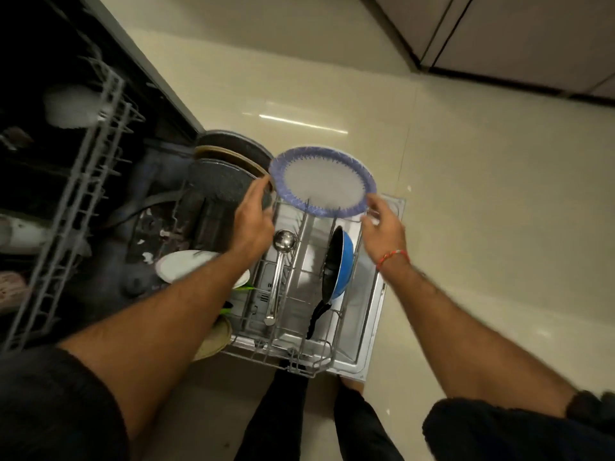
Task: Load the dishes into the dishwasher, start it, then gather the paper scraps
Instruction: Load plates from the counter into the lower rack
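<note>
Dishes are what we are loading, and right now it is the plate with the blue rim (322, 181). It stands on its edge at the far end of the lower rack (299, 334), which is pulled out over the open dishwasher door (372, 314). Our left hand (254, 217) is at its left edge, with the fingers reaching up to the rim; the picture is too blurry to show if they pinch it or only touch it. Our right hand (386, 227) is at its right edge, fingers loosely spread, and we cannot tell if it holds the rim or is just beside it. We think this plate is stiff and not heavy. It may be slippery, and it could chip or crack if it bangs the wires, so we should hold it by both side edges and set it down slowly between the prongs. Just behind it stand dark plates (229, 161) close together, so there is little room that way. In the rack lie a metal ladle (281, 274) and a blue pan (337, 264) on its side, and a white plate (196, 266) sits near our left arm. The upper rack (83, 181) sticks out on the left, so our elbow must stay clear of it. On the right is open floor (482, 194), the easy side for moving.
</note>
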{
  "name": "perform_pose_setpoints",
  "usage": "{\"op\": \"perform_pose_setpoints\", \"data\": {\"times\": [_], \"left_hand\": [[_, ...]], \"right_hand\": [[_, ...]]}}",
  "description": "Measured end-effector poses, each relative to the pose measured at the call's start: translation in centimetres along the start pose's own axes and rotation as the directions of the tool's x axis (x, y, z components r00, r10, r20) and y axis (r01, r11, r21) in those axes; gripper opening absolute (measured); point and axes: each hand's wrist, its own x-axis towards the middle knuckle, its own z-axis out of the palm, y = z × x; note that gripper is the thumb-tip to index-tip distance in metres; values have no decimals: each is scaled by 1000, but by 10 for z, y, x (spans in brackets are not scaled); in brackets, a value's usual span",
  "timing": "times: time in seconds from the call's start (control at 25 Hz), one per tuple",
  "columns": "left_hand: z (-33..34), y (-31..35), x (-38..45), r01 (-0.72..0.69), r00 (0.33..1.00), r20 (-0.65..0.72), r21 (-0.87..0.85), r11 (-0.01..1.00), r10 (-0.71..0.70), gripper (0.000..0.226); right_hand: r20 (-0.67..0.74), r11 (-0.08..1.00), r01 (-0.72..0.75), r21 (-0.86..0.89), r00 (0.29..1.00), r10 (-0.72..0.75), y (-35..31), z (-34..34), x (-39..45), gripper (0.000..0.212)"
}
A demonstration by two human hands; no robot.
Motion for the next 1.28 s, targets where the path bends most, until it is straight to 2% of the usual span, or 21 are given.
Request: {"op": "perform_pose_setpoints", "data": {"times": [0.16,0.28,0.36,0.44,0.56,0.64,0.8,0.88,0.96,1.08,1.2,1.28], "left_hand": [[-63,32,-116,-26,997,-73,-55,998,22,56],[-117,56,-203,0,981,-195,-95,996,-19,54],[-151,60,-255,20,953,-296,-135,991,-59,54],[-186,53,-307,42,899,-423,-172,984,-113,54],[-230,32,-378,55,780,-602,-211,976,-174,53],[-258,12,-427,66,672,-708,-232,970,-215,52],[-306,-28,-523,79,468,-823,-324,943,-322,51],[-326,-55,-573,76,358,-862,-356,931,-358,50],[-344,-87,-625,86,256,-877,-397,914,-406,49],[-372,-140,-708,113,138,-879,-443,889,-456,49],[-399,-187,-785,141,18,-867,-492,859,-499,49],[-413,-211,-829,163,-37,-864,-501,850,-502,49]], "right_hand": [[205,996,80,31,975,-84,-68,1,-102,37],[342,988,150,34,927,-152,-134,-3,-175,35],[422,978,209,28,884,-201,-170,2,-220,34],[533,948,319,14,799,-277,-202,16,-268,34],[671,886,460,51,642,-371,-241,45,-336,34],[763,827,552,104,489,-422,-265,70,-387,36],[854,704,672,230,208,-478,-293,123,-489,36],[872,666,690,283,104,-478,-294,152,-545,37],[880,638,695,331,18,-475,-291,182,-603,36],[888,620,685,382,-86,-452,-283,229,-696,37],[896,631,662,404,-150,-417,-279,268,-781,36],[896,629,654,421,-194,-399,-275,285,-828,37]]}}
